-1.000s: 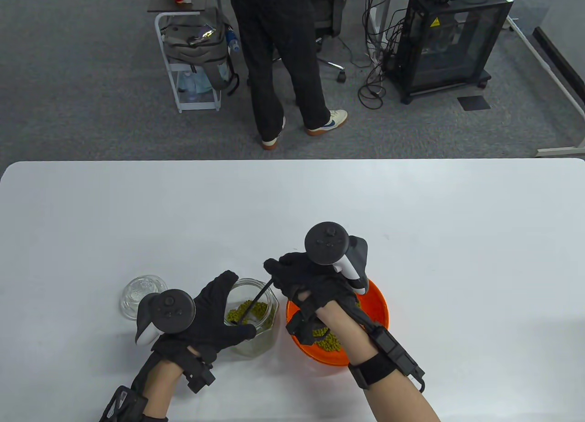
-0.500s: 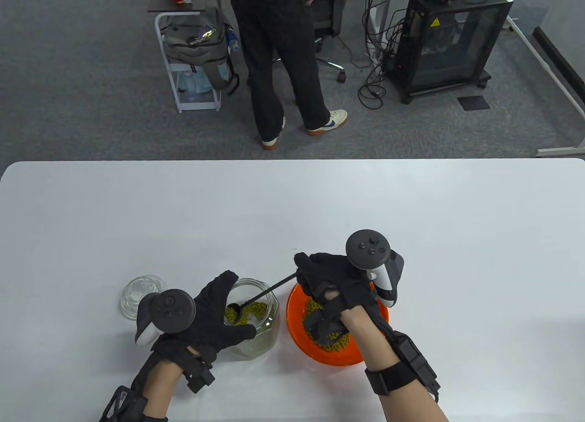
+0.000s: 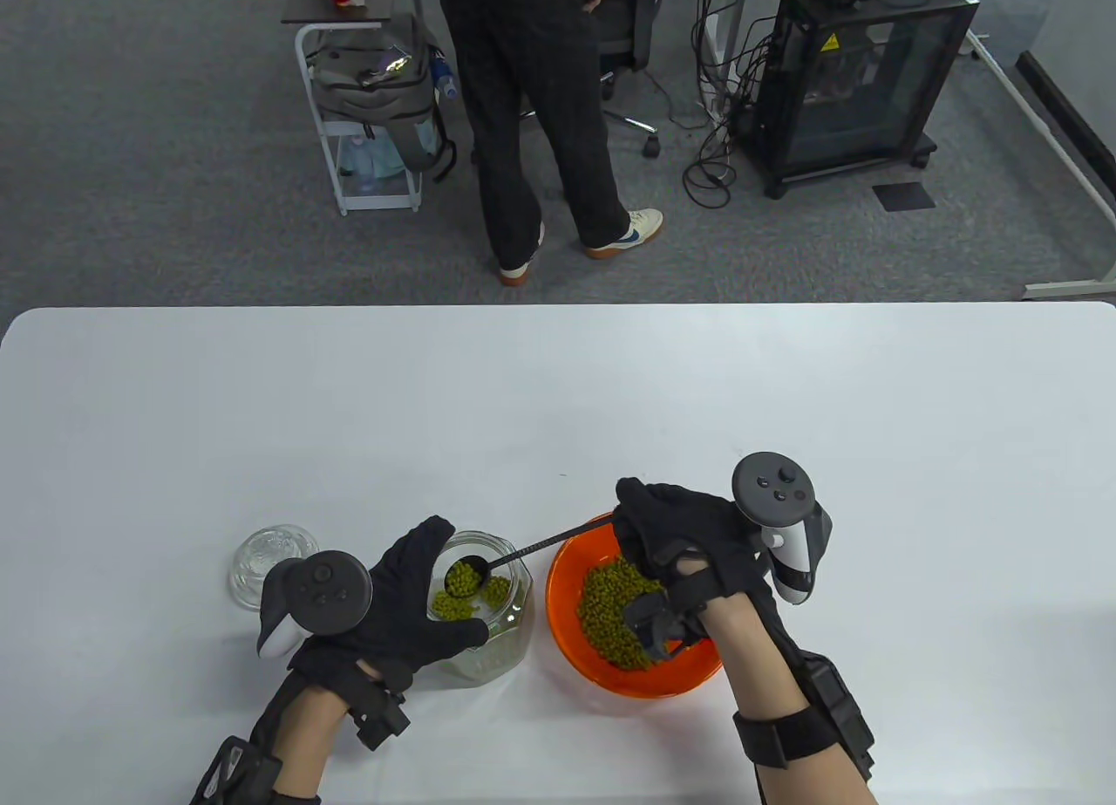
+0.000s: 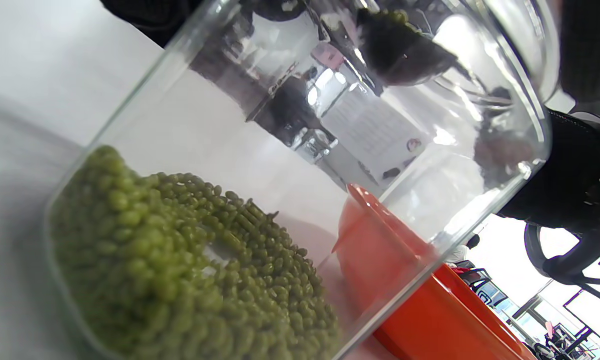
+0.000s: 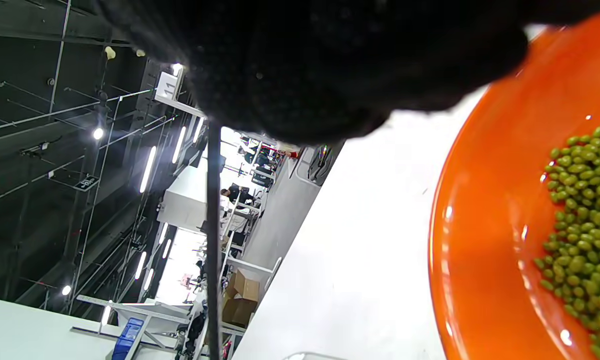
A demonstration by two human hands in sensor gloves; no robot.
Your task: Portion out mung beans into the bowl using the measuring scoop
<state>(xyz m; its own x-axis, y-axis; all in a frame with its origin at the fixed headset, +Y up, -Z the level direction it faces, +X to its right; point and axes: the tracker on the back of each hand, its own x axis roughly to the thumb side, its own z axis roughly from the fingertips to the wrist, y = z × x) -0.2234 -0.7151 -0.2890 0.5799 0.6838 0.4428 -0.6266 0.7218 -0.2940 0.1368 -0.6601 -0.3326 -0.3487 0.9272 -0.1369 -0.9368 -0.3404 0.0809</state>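
The jar (image 3: 484, 609) stands between the lid (image 3: 266, 562) and the bowl (image 3: 697, 665).

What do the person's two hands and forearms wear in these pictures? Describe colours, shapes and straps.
Both the left hand and the right hand wear black sensor gloves. Each carries a dark round-topped tracker with a white grip, plus black wrist straps and small black boxes. No sleeves show.

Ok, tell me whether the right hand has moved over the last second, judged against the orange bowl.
Yes. The right hand has shifted rightward across the orange bowl, which has stayed put, drawing the scoop, loaded with beans, up toward the jar mouth.
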